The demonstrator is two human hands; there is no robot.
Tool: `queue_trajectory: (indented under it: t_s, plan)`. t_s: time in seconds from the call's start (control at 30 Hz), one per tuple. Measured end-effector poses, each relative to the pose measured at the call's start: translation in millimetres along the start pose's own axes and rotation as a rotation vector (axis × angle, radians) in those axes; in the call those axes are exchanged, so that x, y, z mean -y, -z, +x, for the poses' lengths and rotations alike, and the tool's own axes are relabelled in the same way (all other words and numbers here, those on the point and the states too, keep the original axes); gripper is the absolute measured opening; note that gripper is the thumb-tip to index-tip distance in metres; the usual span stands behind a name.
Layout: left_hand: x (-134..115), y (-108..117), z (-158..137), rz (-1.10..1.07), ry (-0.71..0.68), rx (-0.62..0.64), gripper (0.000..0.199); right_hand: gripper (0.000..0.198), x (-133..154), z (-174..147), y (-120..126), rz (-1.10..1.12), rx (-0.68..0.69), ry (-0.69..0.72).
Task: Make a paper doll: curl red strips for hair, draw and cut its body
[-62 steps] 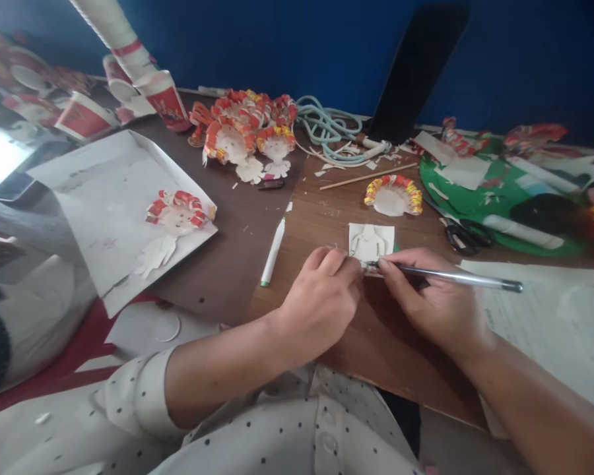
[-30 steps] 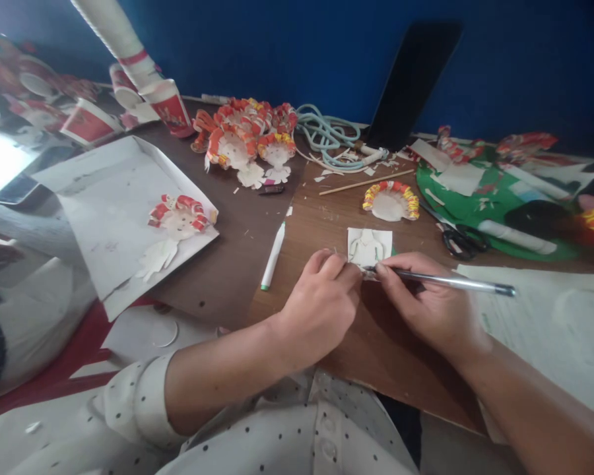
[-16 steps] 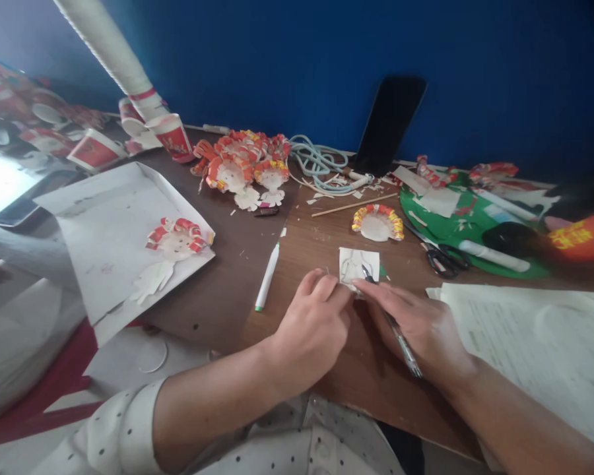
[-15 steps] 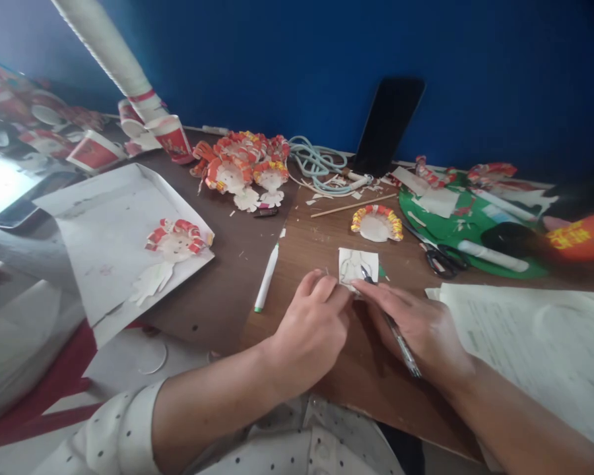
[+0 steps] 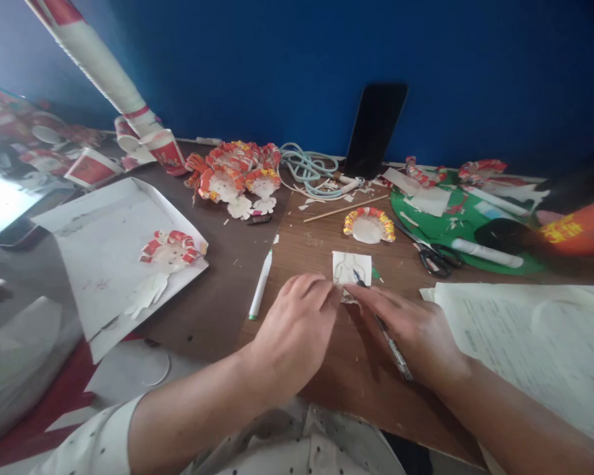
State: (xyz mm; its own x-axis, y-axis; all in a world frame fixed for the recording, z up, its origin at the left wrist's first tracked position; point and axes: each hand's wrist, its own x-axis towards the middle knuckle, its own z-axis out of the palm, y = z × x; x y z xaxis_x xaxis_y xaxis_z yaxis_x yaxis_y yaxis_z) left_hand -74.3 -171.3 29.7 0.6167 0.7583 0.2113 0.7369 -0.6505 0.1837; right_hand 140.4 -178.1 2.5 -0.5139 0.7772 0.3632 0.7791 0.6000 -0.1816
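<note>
A small white paper piece [image 5: 345, 262] with a figure outline drawn in pen lies in front of me. In my right hand [image 5: 410, 323] is a pen [image 5: 393, 349], its tip on the right part of the drawing. My left hand [image 5: 297, 323] rests at the paper's lower left edge. Its fingers are bent and pressed together, with the fingertips hidden, so I cannot see what they hold. Just beyond the paper lies a white disc with a red and yellow ruffled rim [image 5: 369, 225]. Left of my left hand is a white marker with a green end [image 5: 261, 284].
Black-handled scissors [image 5: 435, 258] lie beside a green disc [image 5: 406, 208]. Written sheets [image 5: 505, 323] lie at right. A white box lid [image 5: 94, 231] holds a ruffled paper figure. Behind are more figures [image 5: 242, 165], a coiled cable [image 5: 307, 168], a stick [image 5: 346, 208] and a leaning phone [image 5: 376, 128].
The camera view has shifted slightly. My left hand has turned flatter, its knuckles less raised. The pen tip stays at about the same spot on the drawing.
</note>
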Motion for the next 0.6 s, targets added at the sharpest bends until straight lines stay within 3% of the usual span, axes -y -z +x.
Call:
queue_trajectory:
  t_s: [0.1, 0.27, 0.6]
  plan:
    - [5.7, 4.3, 10.4, 0.069, -0.053, -0.038, 0.036, 0.042, 0.6, 1.8, 1.1, -0.018, -0.022, 0.017]
    - [13.6, -1.2, 25.4, 0.137, -0.084, 0.119, 0.042, 0.039, 4.8, 5.6, 6.1, -0.014, 0.005, 0.015]
    - [22.2, -13.1, 19.5, 0.108, -0.094, 0.188, 0.048, 0.043, 6.3, 3.3, 5.0, 0.016, 0.019, -0.029]
